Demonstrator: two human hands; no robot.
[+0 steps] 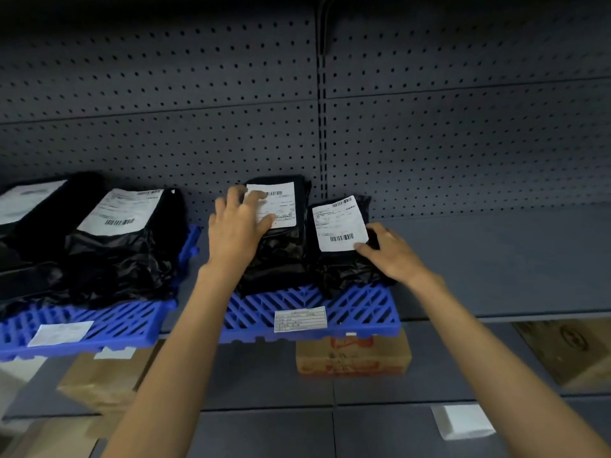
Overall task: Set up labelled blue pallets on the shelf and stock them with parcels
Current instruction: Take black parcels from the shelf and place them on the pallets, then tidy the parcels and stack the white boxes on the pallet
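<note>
Two blue pallets sitting on the grey shelf (496, 259); labelled pallet (363, 312) is carrying two black parcels. Left hand (236, 226) is lying flat, fingers spread, on the rear parcel (281, 246). Right hand (393, 252) is touching, fingers loose, the parcel (340, 259) beside it. Label text is reading too blurred; left of it, second pallet (115, 325) is bearing more parcels

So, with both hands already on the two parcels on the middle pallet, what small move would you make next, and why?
Probably nudge the right parcel left with the right hand until it sits square beside the left parcel, which the left hand lies flat on. The right one lies tilted, close to the right edge of the blue pallet, while bare grid shows in front.
</note>
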